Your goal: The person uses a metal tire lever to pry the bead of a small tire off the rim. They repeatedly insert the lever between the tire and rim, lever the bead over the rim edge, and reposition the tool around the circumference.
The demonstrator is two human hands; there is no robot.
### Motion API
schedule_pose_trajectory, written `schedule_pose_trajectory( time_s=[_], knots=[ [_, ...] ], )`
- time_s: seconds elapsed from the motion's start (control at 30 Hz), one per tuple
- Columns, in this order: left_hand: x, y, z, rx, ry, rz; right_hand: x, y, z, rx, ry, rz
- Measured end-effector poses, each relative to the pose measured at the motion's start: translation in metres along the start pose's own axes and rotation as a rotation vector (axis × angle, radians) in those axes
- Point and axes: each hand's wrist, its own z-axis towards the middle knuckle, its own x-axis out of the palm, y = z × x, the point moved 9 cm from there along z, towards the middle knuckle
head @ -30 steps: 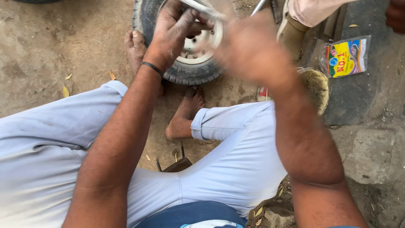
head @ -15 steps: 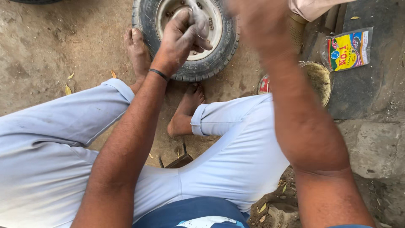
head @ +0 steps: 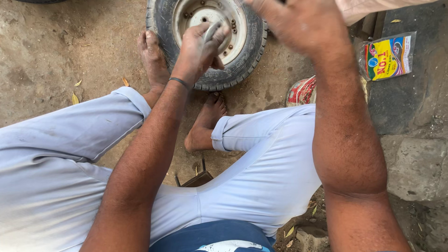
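Bare dirt ground carries a small wheel [head: 207,39] at 12 o'clock. Left hand [head: 198,46] grips a grey tool [head: 212,31] over the hub; it may slip. Right hand [head: 298,23]: grip unclear, blurred.

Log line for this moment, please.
left hand: grips small grey metal piece | right hand: raised, blurred | small black tyre with white steel rim: flat on dirt
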Motion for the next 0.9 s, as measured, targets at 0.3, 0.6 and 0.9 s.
schedule_pose_trajectory(
  time_s=[0.3,0.6,0.9],
  knots=[
    [-0.002,0.049,0.016,0.059,0.054,0.086,0.081,0.06,0.013,-0.028,0.397,-0.39],
    [-0.069,0.07,0.011,-0.073,-0.144,0.709,0.085,0.054,0.018,0.02,0.252,-0.279],
    [-0.063,0.1,0.006,-0.123,-0.103,0.647,0.087,0.035,0.012,0.335,0.32,-0.099]
  ],
)
